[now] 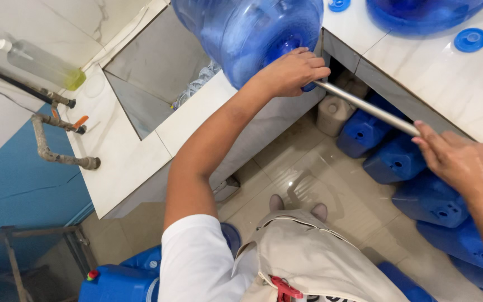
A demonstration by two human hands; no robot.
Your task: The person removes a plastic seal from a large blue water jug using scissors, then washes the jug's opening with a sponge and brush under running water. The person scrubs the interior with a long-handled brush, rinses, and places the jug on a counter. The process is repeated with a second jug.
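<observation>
The big water bottle (250,36) is showing as clear blue plastic, glossy and smooth. The rod (364,107) running into its mouth is gleaming like brushed metal. The table (448,78) is looking like polished pale stone tile, with matt blue plastic caps (470,39) lying on it. The jerrycans (398,159) beneath are looking like dull blue plastic. The floor (308,173) tiles are shining glossy beige. The wall pipe (48,151) is looking rough and corroded.
</observation>
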